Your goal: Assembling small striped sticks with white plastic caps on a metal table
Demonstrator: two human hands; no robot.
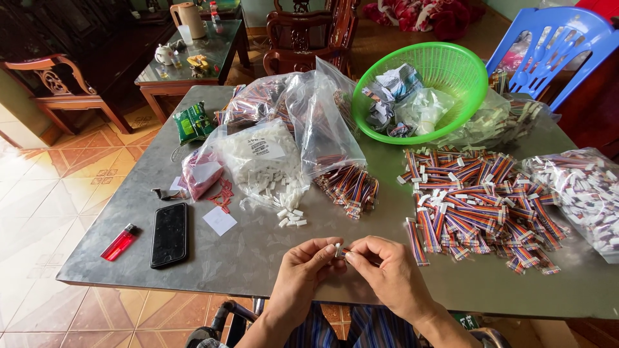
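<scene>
My left hand (308, 265) and my right hand (387, 270) meet over the near edge of the grey metal table (245, 251). Together they pinch a small white connector with a short multicoloured wire piece (340, 251) between the fingertips. A big heap of multicoloured ribbon wire pieces (477, 203) lies to the right of my hands. A smaller bundle of the same wires (348, 185) spills from a clear bag ahead. Loose white plastic connectors (290, 216) lie just beyond my left hand, beside an open bag of them (261, 161).
A green plastic basket (445, 67) with crumpled bags stands at the back. A black phone (169, 234) and a red lighter (120, 241) lie at the left. More clear bags of parts (583, 193) sit at the right. A blue plastic chair (558, 42) stands behind.
</scene>
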